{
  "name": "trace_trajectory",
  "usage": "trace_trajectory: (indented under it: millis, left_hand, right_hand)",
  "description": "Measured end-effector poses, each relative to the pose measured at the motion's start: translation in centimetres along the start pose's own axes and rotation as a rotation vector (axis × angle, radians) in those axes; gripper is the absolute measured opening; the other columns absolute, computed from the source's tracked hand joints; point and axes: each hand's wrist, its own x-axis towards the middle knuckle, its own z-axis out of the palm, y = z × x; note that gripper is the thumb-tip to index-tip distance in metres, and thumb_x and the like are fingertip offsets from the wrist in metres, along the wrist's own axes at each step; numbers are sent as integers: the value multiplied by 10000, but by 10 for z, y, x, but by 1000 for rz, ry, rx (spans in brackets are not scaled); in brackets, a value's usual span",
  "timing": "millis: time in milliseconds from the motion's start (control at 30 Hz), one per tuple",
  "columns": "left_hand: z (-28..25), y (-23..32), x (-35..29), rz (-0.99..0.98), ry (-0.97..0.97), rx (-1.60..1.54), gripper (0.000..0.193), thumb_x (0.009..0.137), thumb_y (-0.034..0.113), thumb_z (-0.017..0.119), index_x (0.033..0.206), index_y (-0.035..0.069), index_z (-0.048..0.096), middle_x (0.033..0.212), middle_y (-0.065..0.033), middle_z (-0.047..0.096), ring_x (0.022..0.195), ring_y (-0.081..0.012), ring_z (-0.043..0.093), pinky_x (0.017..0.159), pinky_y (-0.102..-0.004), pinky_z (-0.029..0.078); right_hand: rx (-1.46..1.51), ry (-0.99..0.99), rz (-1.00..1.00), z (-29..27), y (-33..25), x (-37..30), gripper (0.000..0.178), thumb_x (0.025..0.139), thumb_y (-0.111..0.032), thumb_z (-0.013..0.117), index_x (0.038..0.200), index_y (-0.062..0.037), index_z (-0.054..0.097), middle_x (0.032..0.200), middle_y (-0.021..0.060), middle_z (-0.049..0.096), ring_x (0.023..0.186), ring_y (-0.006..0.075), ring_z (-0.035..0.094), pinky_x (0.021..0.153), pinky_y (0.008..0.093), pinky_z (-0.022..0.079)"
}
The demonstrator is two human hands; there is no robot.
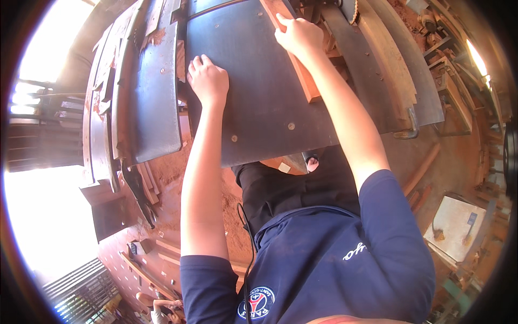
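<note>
A dark metal machine table [253, 97] with screw heads in its top spans the space before me. My left hand [208, 80] lies on its left edge, palm down and holding nothing, with the fingers slightly apart and their tips at the edge. Along the table's right side runs a long reddish wooden strip [306, 81]. My right hand [300, 36] grips this strip near its far part, one finger stretched forward over the wood. The undersides of the right fingers are hidden.
A toothed saw blade [355, 13] shows at the far right, beside a long wooden rail [386, 56] with a bent metal rod [411, 125] at its near end. Another metal table [156, 97] stands left. A white box [454, 228] sits lower right. Another person [164, 311] is at lower left.
</note>
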Motion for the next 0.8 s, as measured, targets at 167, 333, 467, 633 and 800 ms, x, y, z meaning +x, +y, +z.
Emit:
trace_trajectory:
  millis: [167, 333, 467, 633, 800]
  left_hand:
    - [-3, -3, 2, -16, -34, 9, 482, 954, 127, 539, 1393, -32, 660, 1489, -179, 627, 1436, -341, 539, 1210, -479, 412]
    - [1, -6, -2, 19, -40, -19, 500, 953, 124, 516, 1412, 9, 676, 1521, -185, 613, 1440, -360, 538, 1208, -487, 420]
    - [-1, -6, -6, 27, -35, -17, 498, 944, 114, 535, 1411, 12, 675, 1508, -185, 627, 1444, -350, 543, 1215, -488, 406]
    - [-4, -6, -6, 39, -40, -20, 513, 950, 113, 506, 1422, 1, 672, 1514, -201, 617, 1427, -371, 548, 1203, -488, 428]
    - [-2, -9, -6, 22, -25, -32, 485, 932, 109, 561, 1390, 9, 682, 1493, -183, 640, 1434, -347, 555, 1221, -490, 399]
  right_hand:
    - [40, -67, -57, -13, -3, -28, 513, 968, -416, 667, 1463, -285, 702, 1021, 157, 771, 901, 330, 778, 826, 458, 620]
    - [76, -73, -153, -66, -7, -135, 516, 953, -323, 736, 1462, -243, 700, 859, 128, 648, 712, 325, 717, 685, 447, 602]
    - [144, -221, -179, -117, -11, -212, 531, 940, -306, 751, 1464, -248, 696, 917, 122, 632, 667, 316, 724, 622, 434, 602]
    - [154, -306, -207, -125, -11, -217, 513, 944, -314, 747, 1454, -265, 709, 906, 113, 631, 655, 308, 717, 618, 415, 604]
    - [153, -242, -267, -76, 9, -124, 523, 952, -368, 730, 1467, -287, 694, 974, 137, 696, 794, 356, 743, 748, 479, 616]
